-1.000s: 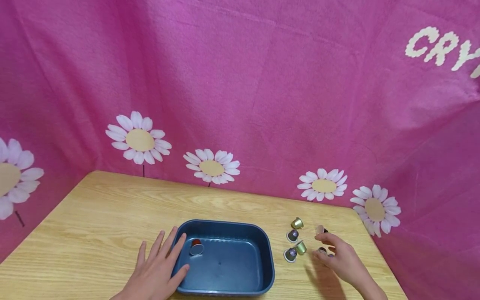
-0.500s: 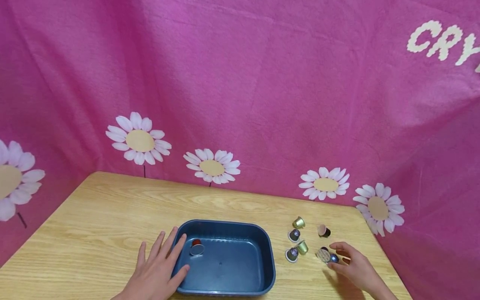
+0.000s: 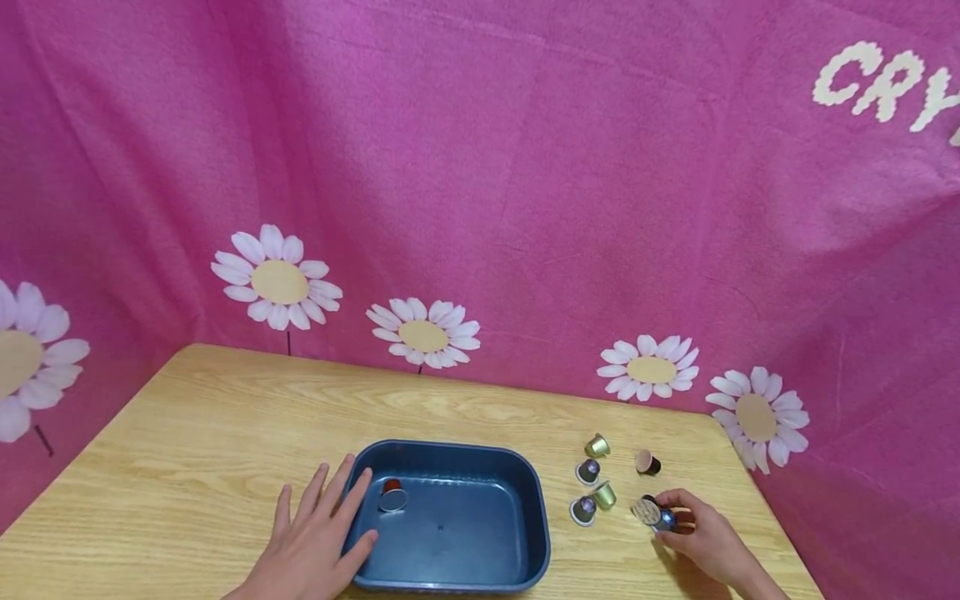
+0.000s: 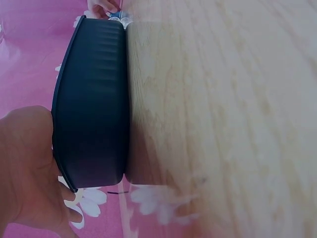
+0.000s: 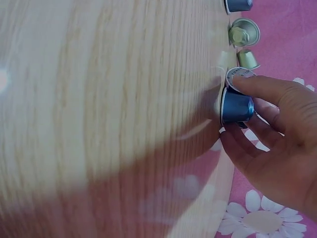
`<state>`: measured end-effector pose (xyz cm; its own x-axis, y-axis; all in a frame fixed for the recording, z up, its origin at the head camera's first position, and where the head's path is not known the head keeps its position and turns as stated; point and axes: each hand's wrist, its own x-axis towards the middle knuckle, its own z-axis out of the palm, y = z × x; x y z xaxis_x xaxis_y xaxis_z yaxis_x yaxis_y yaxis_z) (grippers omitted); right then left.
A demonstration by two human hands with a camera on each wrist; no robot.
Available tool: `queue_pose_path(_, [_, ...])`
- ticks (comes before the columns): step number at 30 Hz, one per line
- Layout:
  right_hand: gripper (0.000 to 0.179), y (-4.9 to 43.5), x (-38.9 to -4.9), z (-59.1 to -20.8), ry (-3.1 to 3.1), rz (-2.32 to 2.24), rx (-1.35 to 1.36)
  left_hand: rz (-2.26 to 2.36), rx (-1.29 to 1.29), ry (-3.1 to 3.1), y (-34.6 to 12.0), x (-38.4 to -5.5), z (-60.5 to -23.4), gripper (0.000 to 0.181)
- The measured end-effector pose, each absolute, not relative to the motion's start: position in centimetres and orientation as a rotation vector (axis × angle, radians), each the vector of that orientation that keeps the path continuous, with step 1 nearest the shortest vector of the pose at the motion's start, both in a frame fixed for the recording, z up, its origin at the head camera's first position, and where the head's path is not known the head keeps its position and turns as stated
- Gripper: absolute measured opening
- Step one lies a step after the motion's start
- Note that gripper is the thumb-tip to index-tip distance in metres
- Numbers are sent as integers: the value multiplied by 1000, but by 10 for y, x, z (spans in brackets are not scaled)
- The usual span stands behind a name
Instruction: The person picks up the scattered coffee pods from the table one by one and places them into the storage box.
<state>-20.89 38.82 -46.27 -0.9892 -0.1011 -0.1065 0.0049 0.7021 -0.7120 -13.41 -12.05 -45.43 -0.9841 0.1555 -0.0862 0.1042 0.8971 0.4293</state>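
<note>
A blue coffee capsule point(image 5: 237, 108) stands on the table between the thumb and fingers of my right hand point(image 3: 705, 533), which grips it by its sides. Against it leans a dark capsule point(image 3: 647, 511) with its printed foil lid facing the tub. My left hand point(image 3: 311, 537) rests with spread, straight fingers on the left rim of a dark blue plastic tub point(image 3: 546, 533). Inside the tub, at its left, lies a red capsule point(image 3: 392, 485) tipped on its side. In the left wrist view, the tub's outer wall point(image 4: 94, 104) stands beside the palm.
Between the tub and my right hand are two purple-topped dark capsules point(image 3: 583, 509) and two capsules in gold point(image 3: 597, 446) and green point(image 3: 604, 496). A black capsule point(image 3: 648, 462) lies farther back. Pink flowered cloth point(image 3: 480, 167) hangs behind the wooden table point(image 3: 225, 433).
My right hand has moved from above the capsules down and to the right, then closed around the blue capsule. The left hand and the tub have stayed put.
</note>
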Motion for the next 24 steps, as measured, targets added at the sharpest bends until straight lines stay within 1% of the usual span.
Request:
queue_pose_path(7, [37, 388, -208, -464, 2838, -1097, -77, 651, 214, 2944, -121, -134, -454, 75])
queue_pose_path(18, [27, 393, -205, -466, 2864, -1061, 43, 645, 230, 2958, -120, -133, -455, 75])
queue_pose_path(24, [25, 399, -201, -457, 2955, -1013, 7, 644, 227, 2964, -120, -133, -455, 74])
